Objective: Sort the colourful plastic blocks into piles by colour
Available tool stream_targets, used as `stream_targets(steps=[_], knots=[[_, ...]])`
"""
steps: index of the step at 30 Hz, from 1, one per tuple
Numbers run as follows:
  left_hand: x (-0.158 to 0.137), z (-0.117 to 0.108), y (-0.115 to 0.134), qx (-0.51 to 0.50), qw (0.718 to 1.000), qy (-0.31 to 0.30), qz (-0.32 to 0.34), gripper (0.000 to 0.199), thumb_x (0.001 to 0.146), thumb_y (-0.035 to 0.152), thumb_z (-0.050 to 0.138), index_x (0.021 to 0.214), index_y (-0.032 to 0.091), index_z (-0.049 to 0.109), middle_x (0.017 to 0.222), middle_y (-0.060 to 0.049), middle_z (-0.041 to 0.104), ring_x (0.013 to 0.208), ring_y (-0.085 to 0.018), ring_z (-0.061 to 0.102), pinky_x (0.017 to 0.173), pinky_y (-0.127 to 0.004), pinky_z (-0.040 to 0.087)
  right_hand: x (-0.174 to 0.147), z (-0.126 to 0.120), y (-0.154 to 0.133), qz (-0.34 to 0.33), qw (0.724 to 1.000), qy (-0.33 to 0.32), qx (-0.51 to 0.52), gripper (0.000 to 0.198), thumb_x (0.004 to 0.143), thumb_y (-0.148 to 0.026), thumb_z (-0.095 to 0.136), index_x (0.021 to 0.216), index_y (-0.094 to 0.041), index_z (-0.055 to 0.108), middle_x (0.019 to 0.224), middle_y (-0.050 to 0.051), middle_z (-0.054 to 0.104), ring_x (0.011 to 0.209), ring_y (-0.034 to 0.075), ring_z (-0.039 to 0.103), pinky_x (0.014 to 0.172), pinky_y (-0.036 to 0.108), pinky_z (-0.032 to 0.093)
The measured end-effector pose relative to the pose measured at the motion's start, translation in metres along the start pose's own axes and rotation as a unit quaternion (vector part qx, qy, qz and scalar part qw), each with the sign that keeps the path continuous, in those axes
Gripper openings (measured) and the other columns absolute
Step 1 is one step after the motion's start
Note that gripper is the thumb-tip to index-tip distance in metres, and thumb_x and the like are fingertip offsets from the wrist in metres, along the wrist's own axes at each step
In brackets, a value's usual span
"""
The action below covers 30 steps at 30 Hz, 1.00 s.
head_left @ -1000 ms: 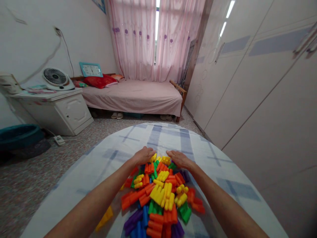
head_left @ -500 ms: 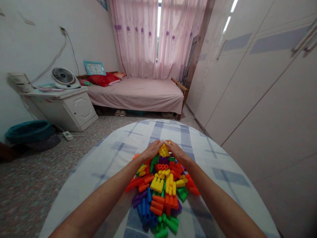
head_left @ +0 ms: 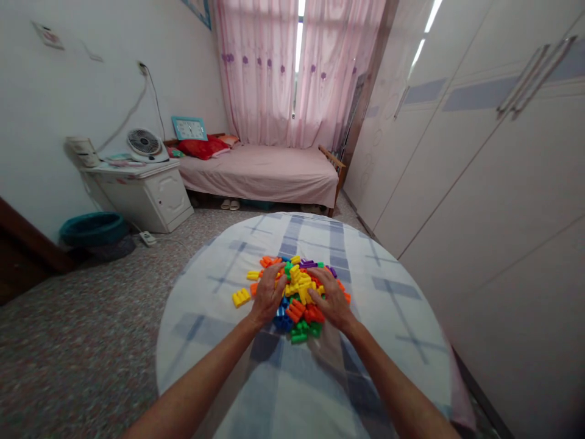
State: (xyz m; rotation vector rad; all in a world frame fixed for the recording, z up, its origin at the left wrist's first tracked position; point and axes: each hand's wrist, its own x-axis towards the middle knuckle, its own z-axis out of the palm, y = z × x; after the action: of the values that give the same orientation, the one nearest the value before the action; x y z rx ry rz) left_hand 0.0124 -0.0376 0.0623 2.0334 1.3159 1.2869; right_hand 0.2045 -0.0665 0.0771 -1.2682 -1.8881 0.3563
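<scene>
A heap of colourful plastic building blocks lies on the round table with its checked cloth. My left hand rests against the heap's left side, fingers apart and curved around the pieces. On the opposite side, my right hand touches the blocks with its fingers spread. Yellow blocks show between the two hands, while green blocks lie at the near edge. A single yellow block sits apart, left of my left hand. Parts of the heap are covered by my fingers.
Beyond the table stands a bed with a pink sheet. Tall white wardrobes run along the right. To the left are a white cabinet carrying a fan, and a teal bin on the floor.
Both hands have drawn back toward me from the heap's far end to its sides. The blocks sit in a more compact heap, with a few loose at the left. The camera view has shifted.
</scene>
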Motion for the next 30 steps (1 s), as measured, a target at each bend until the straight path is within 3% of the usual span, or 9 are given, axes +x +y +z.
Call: stream_targets(steps=[4,8,13,18,20,26,30], knots=[[-0.051,-0.018,-0.018,0.050,0.992,0.116,-0.019,0.035,0.093,0.032,0.032,0.119,0.018,0.050,0.120,-0.010,0.055,0.117,-0.020,0.048,0.104,-0.040,0.037,-0.063,0.012,0.011,0.113,0.976,0.184,-0.015,0.042,0.082,-0.028,0.046,0.123,-0.016,0.050,0.123,0.012,0.054,0.117,0.023,0.046,0.102,0.044,0.036],[-0.098,-0.027,-0.034,0.114,0.985,0.126,-0.015,0.034,0.092,0.031,0.037,0.121,0.018,0.049,0.121,-0.010,0.055,0.117,-0.022,0.049,0.102,-0.044,0.039,-0.120,0.025,0.019,0.197,0.950,0.240,-0.039,0.043,0.081,-0.029,0.044,0.122,-0.015,0.050,0.117,0.013,0.055,0.105,0.024,0.051,0.093,0.043,0.041],[-0.124,-0.032,-0.025,0.140,0.986,0.090,0.029,0.035,0.089,0.032,0.044,0.122,0.018,0.048,0.119,-0.011,0.054,0.114,-0.024,0.051,0.096,-0.043,0.044,-0.139,0.029,0.013,0.196,0.948,0.243,-0.064,0.039,0.080,-0.027,0.043,0.115,-0.014,0.054,0.111,0.013,0.057,0.103,0.023,0.051,0.094,0.041,0.040],[-0.134,-0.031,-0.008,0.158,0.973,-0.115,0.127,0.046,0.080,0.037,0.059,0.123,0.023,0.049,0.117,-0.009,0.055,0.106,-0.023,0.055,0.088,-0.035,0.048,-0.135,0.030,0.015,0.200,0.953,0.213,-0.084,0.039,0.078,-0.025,0.042,0.113,-0.013,0.055,0.107,0.013,0.058,0.100,0.024,0.052,0.094,0.041,0.040],[-0.134,-0.029,-0.006,0.186,0.961,-0.152,0.136,0.042,0.080,0.033,0.059,0.120,0.023,0.052,0.115,-0.008,0.057,0.104,-0.022,0.056,0.087,-0.034,0.048,-0.135,0.030,0.016,0.194,0.954,0.211,-0.089,0.039,0.078,-0.024,0.042,0.113,-0.013,0.056,0.108,0.013,0.059,0.101,0.024,0.052,0.094,0.041,0.040],[-0.121,-0.012,-0.002,0.239,0.956,-0.142,0.089,0.024,0.083,0.030,0.053,0.105,0.022,0.059,0.102,-0.006,0.060,0.090,-0.020,0.059,0.075,-0.029,0.048,-0.137,0.031,0.012,0.202,0.954,0.204,-0.084,0.039,0.079,-0.026,0.041,0.112,-0.011,0.056,0.107,0.014,0.060,0.100,0.024,0.053,0.094,0.041,0.041],[-0.107,-0.005,0.001,0.232,0.967,-0.081,0.058,0.024,0.085,0.033,0.049,0.103,0.020,0.059,0.098,-0.006,0.059,0.089,-0.019,0.058,0.077,-0.030,0.048,-0.137,0.028,0.013,0.213,0.956,0.196,-0.057,0.041,0.079,-0.029,0.042,0.113,-0.012,0.056,0.108,0.013,0.059,0.101,0.024,0.054,0.093,0.040,0.042]])
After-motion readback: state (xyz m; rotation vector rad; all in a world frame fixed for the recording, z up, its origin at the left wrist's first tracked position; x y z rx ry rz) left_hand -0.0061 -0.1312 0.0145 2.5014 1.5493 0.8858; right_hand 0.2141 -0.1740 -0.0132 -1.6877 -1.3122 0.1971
